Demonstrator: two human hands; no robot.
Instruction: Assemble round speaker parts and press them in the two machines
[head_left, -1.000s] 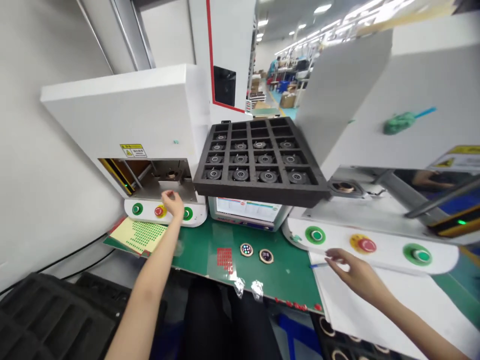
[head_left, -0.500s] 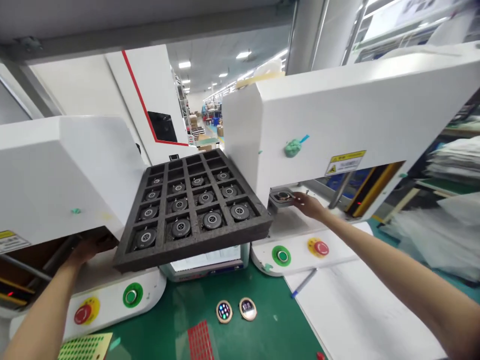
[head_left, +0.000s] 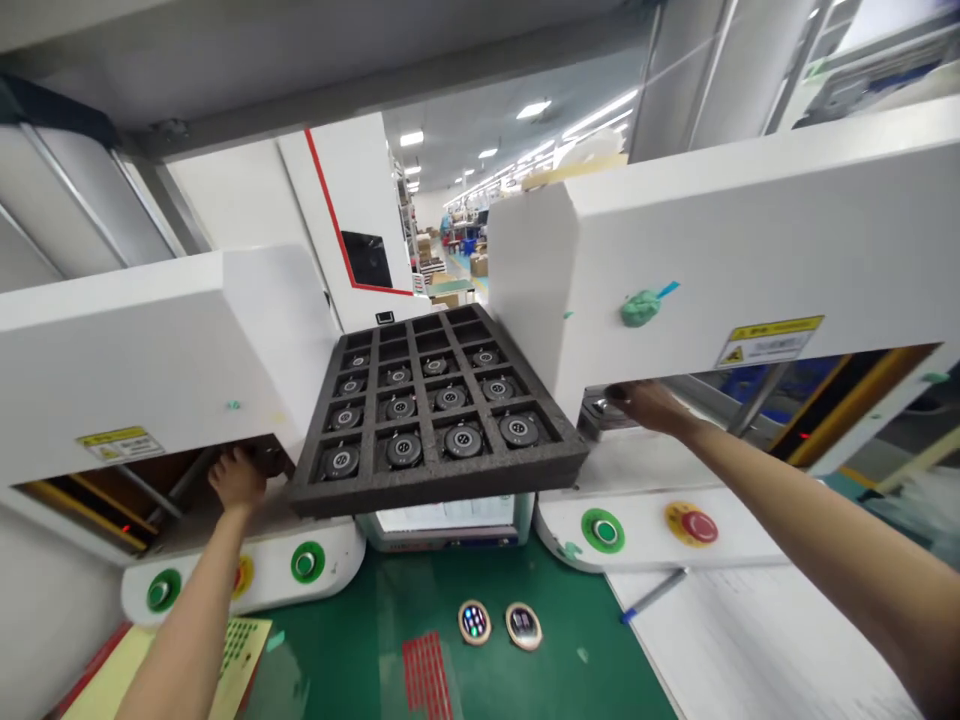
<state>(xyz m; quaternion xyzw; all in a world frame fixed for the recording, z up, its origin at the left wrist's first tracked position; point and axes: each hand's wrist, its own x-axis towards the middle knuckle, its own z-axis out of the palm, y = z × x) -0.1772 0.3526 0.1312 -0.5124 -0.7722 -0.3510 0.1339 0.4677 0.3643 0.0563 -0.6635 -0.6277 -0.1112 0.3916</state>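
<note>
My right hand (head_left: 651, 405) reaches into the opening of the right white machine (head_left: 690, 250). Its fingers pinch a dark round watch body (head_left: 619, 393) just over the metal fixture (head_left: 598, 408). Inside the opening of the left white machine (head_left: 150, 370) is my left hand (head_left: 238, 480), its fingers curled at a dark piece (head_left: 268, 456) that is too shadowed to name. Between the machines a black foam tray (head_left: 442, 485) holds several round watch bodies (head_left: 463, 438), sensor side up, with some bare pockets in its far rows.
Two gold-rimmed watches (head_left: 474, 622) with lit screens lie on the green mat (head_left: 577, 610). Near them are a red sticker sheet (head_left: 427, 675), a yellow sheet (head_left: 251, 650), white paper (head_left: 750, 630) and a pen (head_left: 654, 596). Green buttons (head_left: 604, 531) and a red stop button (head_left: 699, 527) line the machine fronts.
The view has swung left. My right fingers have closed round the watch body, which has come up off its fixture. My left hand shows more fully, its fingers at the left opening.
</note>
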